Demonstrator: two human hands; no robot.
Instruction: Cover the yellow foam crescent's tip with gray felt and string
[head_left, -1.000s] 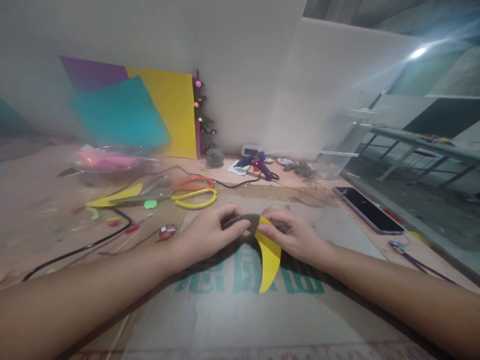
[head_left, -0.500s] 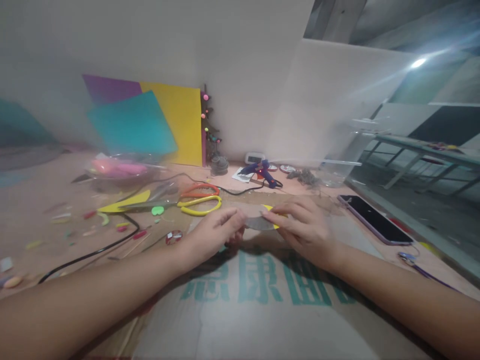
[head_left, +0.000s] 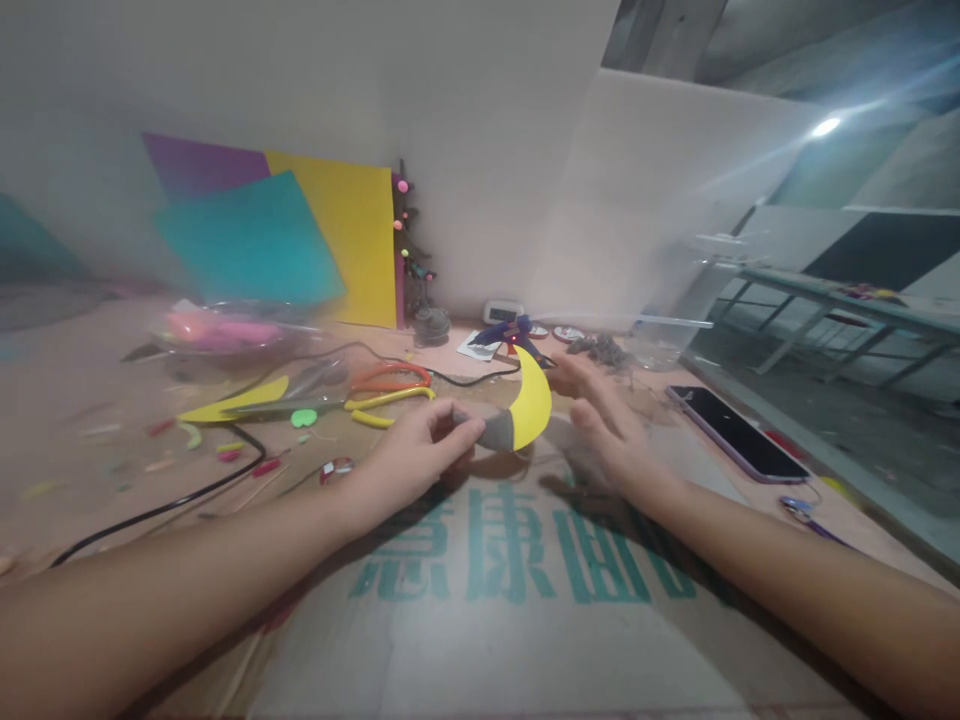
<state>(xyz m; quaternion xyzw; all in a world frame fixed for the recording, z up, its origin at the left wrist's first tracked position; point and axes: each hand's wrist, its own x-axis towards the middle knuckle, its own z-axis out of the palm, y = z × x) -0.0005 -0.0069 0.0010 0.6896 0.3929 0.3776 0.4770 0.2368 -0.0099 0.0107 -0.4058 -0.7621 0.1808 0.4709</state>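
My left hand (head_left: 409, 458) pinches a small grey piece with a curved yellow foam cutout (head_left: 529, 405) standing up from it, above a cardboard sheet (head_left: 487, 620) printed with teal characters. My right hand (head_left: 604, 425) hovers just right of the cutout, fingers spread and holding nothing. A blue glue gun (head_left: 506, 333) lies beyond the cutout near the wall.
Orange and yellow scissors (head_left: 390, 385) lie left of my hands, with a black cable (head_left: 180, 490), yellow foam scraps (head_left: 232, 400) and small coloured bits around. Teal, yellow and purple sheets (head_left: 255, 240) lean on the wall. A phone (head_left: 739, 432) lies at the right.
My right hand let go of the piece and opened, moving right. The left hand turned the piece so the yellow cutout now points up instead of down.
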